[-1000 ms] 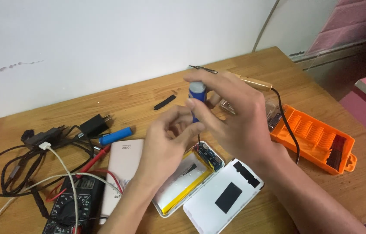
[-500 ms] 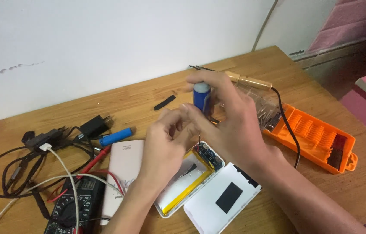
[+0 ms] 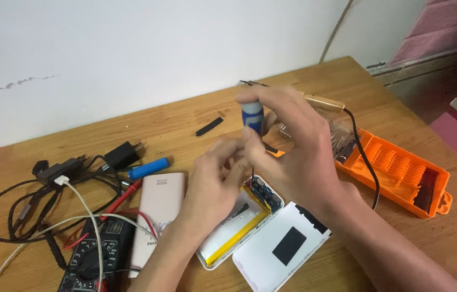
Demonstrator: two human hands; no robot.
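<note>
Wooden table [image 3: 185, 127] against a white wall [image 3: 131, 38]. Left side: black multimeter [image 3: 96, 254] with red leads, tangled black and white cables [image 3: 28, 208], black plug adapter [image 3: 123, 155], blue cylindrical cell [image 3: 148, 168], closed white power bank [image 3: 159, 216]. Small black strip [image 3: 209, 126] lies mid-table. Right: orange bit case [image 3: 401, 173], open; brass-coloured soldering iron handle [image 3: 323, 102].

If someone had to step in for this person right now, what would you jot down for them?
Right hand: grips a blue-handled precision screwdriver, upright, tip down at the circuit board in the opened white power bank.
Left hand: fingers at the screwdriver's shaft, just above the power bank.
Done: the white cover is off, lying beside the case.
Left: the board and flat battery sit in the case.
Orange bit case lies open to the right.
</note>
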